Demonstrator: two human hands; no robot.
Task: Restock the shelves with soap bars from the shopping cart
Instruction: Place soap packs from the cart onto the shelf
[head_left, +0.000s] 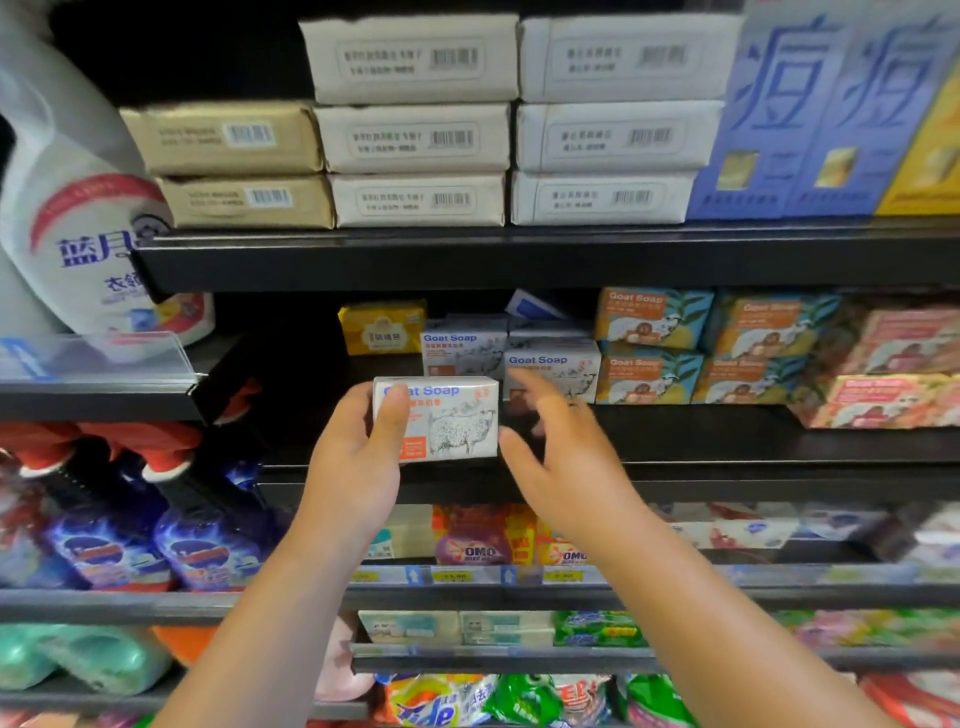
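The shelf (727, 441) in the middle of the rack is where the soap goes: a dark board with a bare strip along its front and, further back, a stack (553, 364) of white goat-soap packs, with teal boxes (649, 322) just to the right. The box (447, 421) being placed matches that white stack and sits upright, label out, at the shelf's front edge just in front of it (whether its base touches the board cannot be told). The left hand (353, 467) grips the box at its left end, thumb (392, 415) across the front face and the other fingers hidden behind. The right hand (561, 457) is blurred, its fingers spread and holding nothing, just beside the box's right edge. To do this step well, the person would likely slide the box straight back rather than drop it. It should go into the gap left of the front white pack, with the label kept facing outward. The free hand can square the right edge against its neighbour, so nothing behind gets knocked askew.
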